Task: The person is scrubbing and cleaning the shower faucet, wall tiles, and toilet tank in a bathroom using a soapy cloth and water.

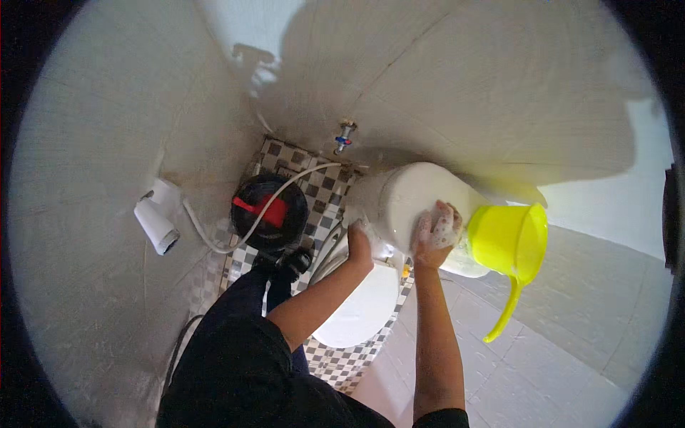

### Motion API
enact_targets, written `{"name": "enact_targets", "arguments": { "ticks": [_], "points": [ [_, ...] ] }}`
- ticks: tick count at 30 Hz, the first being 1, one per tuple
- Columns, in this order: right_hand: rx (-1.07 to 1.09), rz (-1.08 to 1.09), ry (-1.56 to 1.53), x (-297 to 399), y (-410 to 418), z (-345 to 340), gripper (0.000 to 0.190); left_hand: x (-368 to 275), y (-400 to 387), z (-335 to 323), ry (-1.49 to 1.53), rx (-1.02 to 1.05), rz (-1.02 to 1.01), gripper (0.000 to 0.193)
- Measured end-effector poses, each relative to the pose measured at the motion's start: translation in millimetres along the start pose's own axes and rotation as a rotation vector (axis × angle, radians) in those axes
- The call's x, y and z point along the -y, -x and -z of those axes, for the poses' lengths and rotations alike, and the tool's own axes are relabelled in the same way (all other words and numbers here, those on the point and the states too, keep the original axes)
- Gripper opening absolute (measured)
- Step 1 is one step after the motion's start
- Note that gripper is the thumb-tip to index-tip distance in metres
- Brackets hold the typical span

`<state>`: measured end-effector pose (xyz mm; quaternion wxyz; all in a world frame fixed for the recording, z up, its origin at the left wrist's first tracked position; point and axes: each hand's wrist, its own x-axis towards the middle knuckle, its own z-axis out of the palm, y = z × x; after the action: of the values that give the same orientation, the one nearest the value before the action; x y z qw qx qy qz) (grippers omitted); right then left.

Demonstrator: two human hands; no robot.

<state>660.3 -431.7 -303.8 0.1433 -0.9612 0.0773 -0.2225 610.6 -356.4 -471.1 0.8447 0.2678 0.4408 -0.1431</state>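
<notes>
Soap suds coat my right hand (pixel 439 230), which lies with bent fingers on the top of a white toilet tank (pixel 423 198). Lower on the left, my left hand (pixel 361 238) rests against the side of the tank, with foam at its fingers; part of it is hidden, and whether it grips anything does not show. A bright yellow plastic dipper (pixel 500 238) stands at the right end of the tank, its handle hanging over the edge. Below my forearms is the white toilet lid (pixel 358 310).
On the checkered tile floor (pixel 321 184) stands a black bucket (pixel 243 222) with a red dipper (pixel 274 211) in it. A pale hose (pixel 289 184) crosses over the bucket. A tap (pixel 343 140) juts from the wall, and a white sprayer (pixel 155 224) hangs at the left.
</notes>
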Motion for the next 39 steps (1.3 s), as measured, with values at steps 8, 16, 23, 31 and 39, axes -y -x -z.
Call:
{"name": "enact_targets", "arguments": {
  "ticks": [8,16,23,31,39],
  "points": [
    [-0.08,-0.061,0.234,-3,9,-2,0.026,-102,35,-77,-0.882,0.232,-0.882,0.029],
    [-0.079,-0.203,0.104,-8,7,-2,0.027,-104,93,-95,-1.653,0.656,-1.271,0.038],
    [-0.112,-0.272,-0.03,-17,15,-4,0.035,-110,69,-137,-1.878,0.923,-1.396,0.042],
    [-0.266,-0.277,-0.228,-5,15,-8,0.041,-83,37,-215,-1.811,1.271,-1.334,0.061],
    [-0.297,-0.224,-0.221,-11,16,10,0.05,-99,74,-166,-1.604,1.332,-1.252,0.056]
  ]
}}
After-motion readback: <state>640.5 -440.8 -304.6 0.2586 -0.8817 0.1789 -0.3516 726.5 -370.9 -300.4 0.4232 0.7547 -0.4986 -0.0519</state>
